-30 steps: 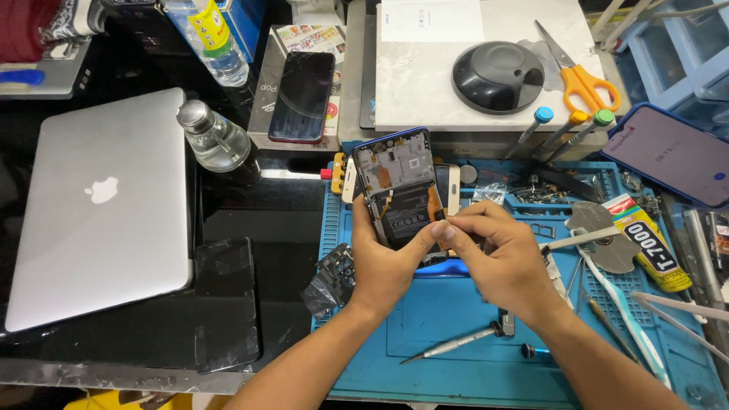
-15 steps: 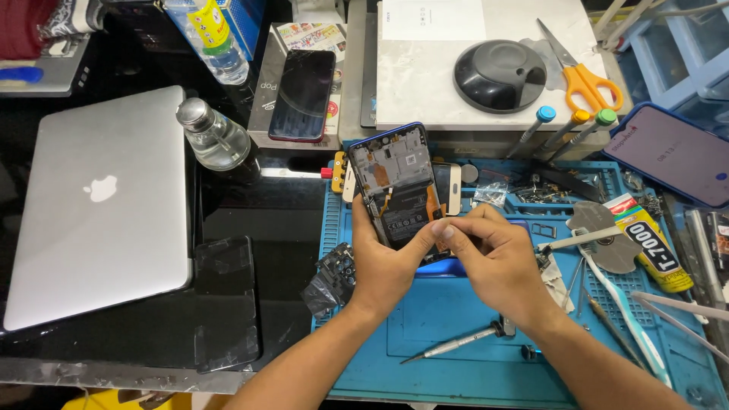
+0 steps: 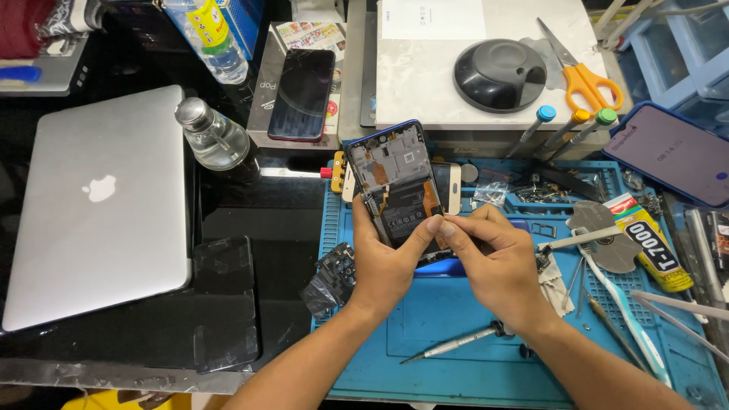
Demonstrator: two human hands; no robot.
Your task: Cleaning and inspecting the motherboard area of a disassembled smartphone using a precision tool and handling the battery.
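Left hand (image 3: 383,262) wraps its fingers tight around the lower part of an opened dark smartphone with its back cover off and circuit boards showing (image 3: 395,186), held tilted upright above the blue silicone repair mat (image 3: 456,326), thumb tip on the phone's bottom edge. Right hand (image 3: 497,262) pinches thumb and forefinger nearly closed at that same bottom edge, touching the left thumb; can't tell if something small is between them. Both forearms come in from the lower frame, with a silver screwdriver (image 3: 456,343) lying on the mat near the right wrist.
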